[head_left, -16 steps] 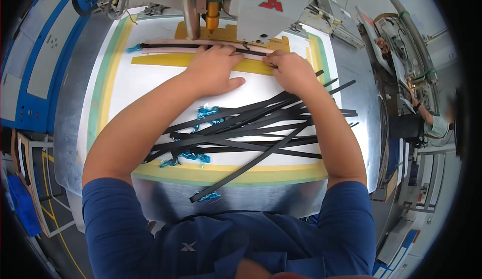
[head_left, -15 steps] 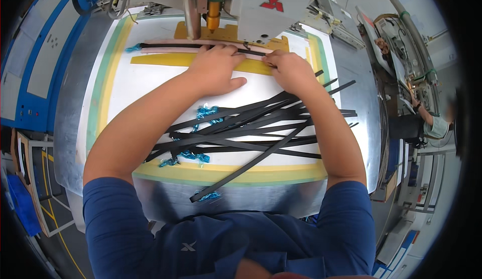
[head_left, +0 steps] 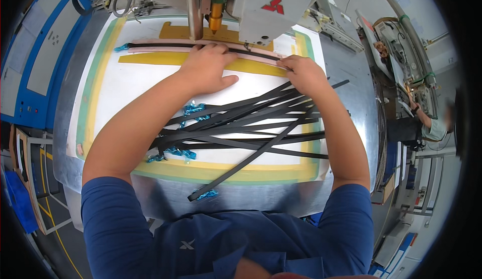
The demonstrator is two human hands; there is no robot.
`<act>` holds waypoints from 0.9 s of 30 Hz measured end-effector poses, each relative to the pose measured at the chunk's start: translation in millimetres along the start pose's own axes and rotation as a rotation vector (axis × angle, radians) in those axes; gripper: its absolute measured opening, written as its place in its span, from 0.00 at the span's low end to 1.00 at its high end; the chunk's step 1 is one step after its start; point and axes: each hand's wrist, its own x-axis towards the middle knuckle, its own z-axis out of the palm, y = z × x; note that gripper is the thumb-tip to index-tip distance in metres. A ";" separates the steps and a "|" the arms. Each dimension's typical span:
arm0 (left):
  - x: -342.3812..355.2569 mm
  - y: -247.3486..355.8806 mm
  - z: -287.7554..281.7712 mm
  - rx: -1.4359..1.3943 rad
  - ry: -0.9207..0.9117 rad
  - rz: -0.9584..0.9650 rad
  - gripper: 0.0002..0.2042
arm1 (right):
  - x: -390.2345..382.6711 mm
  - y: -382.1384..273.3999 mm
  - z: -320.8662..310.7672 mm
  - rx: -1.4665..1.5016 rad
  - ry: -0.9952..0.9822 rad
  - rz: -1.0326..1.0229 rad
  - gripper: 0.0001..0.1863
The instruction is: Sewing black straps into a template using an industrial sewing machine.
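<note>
Black strip [head_left: 165,45] is lying between pink bands [head_left: 155,49]; left hand [head_left: 206,70] is resting over it, thumb spread, right hand [head_left: 305,75] touching further right (whether pinching, I cannot tell).

matt black strips [head_left: 216,132], glossy blue plastic-looking wrapping [head_left: 181,152], smooth shiny metal tabletop [head_left: 241,194], matt white sheet [head_left: 143,88], blue cloth shirt [head_left: 226,234]
</note>
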 end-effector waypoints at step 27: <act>26.0 46.6 13.2 0.023 -0.018 0.034 0.30 | -9.3 -3.4 6.3 -0.052 0.036 -0.086 0.20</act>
